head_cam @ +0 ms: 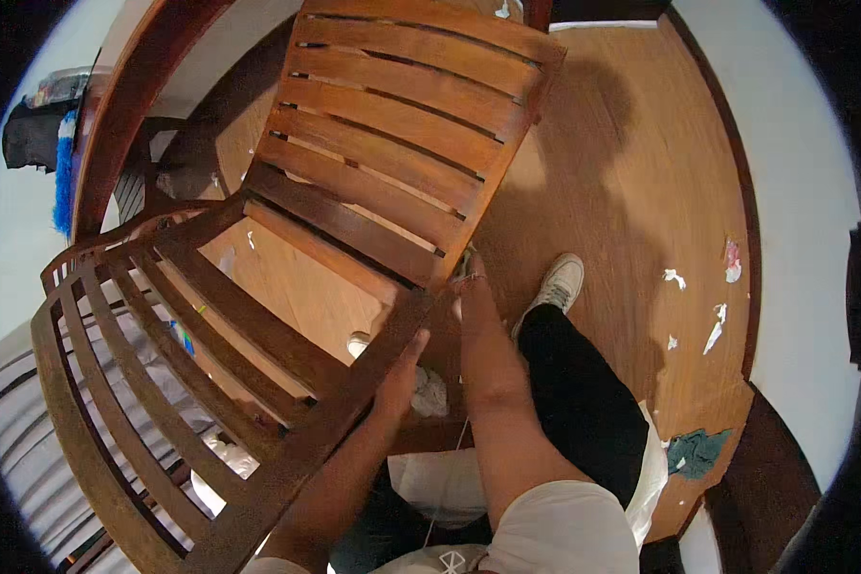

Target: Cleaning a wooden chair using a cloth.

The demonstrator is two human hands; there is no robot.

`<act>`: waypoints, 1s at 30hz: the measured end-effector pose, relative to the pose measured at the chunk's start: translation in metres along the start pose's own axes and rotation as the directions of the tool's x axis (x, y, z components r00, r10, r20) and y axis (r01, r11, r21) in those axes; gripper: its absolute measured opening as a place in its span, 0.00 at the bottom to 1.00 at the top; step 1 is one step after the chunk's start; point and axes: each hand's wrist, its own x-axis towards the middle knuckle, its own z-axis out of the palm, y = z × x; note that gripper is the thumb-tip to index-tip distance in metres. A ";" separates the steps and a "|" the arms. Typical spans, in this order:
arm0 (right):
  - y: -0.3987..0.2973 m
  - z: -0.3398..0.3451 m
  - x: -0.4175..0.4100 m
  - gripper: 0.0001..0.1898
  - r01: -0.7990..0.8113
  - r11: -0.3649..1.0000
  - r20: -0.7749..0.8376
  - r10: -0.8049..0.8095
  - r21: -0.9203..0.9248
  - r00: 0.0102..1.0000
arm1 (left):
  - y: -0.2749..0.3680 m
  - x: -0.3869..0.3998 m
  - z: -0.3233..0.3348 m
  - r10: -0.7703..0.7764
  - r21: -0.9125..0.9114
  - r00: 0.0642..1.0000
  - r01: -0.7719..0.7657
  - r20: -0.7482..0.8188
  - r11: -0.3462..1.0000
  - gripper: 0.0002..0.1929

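A wooden slatted chair (373,100) fills the left and middle of the view. Its lighter slatted panel lies at the top and its darker curved-slat panel (158,416) at lower left. My left hand (402,373) grips the side rail (316,438) of the darker panel; the thumb shows and the fingers are hidden under the rail. Beside the lighter panel's lower right corner is my right hand (473,269), its fingers mostly hidden, so its grip is unclear. Below my left hand is a crumpled whitish cloth or wad (429,393).
Wood-look flooring (689,143) bears white scraps (716,328) and a dark green cloth (699,453) at right. My shoe (563,280) stands near the chair. Another slatted wooden piece (129,186) stands behind it, and a blue fluffy duster (64,176) hangs at far left.
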 end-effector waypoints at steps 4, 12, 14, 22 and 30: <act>0.079 0.062 -0.037 0.36 -0.153 0.951 -0.131 0.121 -0.270 0.984 | -0.045 0.078 -0.046 0.044 -0.048 0.999 -0.044 -0.018 0.998 0.50; 0.079 0.055 -0.086 0.24 0.139 0.972 0.093 -0.123 -0.189 0.988 | 0.019 0.100 0.035 -0.116 0.309 0.929 0.232 -0.350 0.922 0.55; 0.062 0.063 -0.080 0.18 0.199 0.958 0.096 -0.182 -0.207 0.979 | 0.002 0.122 0.031 -0.015 0.332 0.958 0.114 -0.287 0.936 0.54; 0.080 0.082 -0.073 0.19 -0.031 0.998 0.131 0.025 0.048 0.991 | -0.014 0.133 -0.026 0.020 0.380 0.999 -0.028 0.026 0.925 0.45; 0.062 0.061 -0.067 0.26 0.248 0.932 0.224 -0.190 -0.266 0.956 | -0.060 0.177 -0.012 0.269 0.033 0.951 -0.277 0.150 0.960 0.43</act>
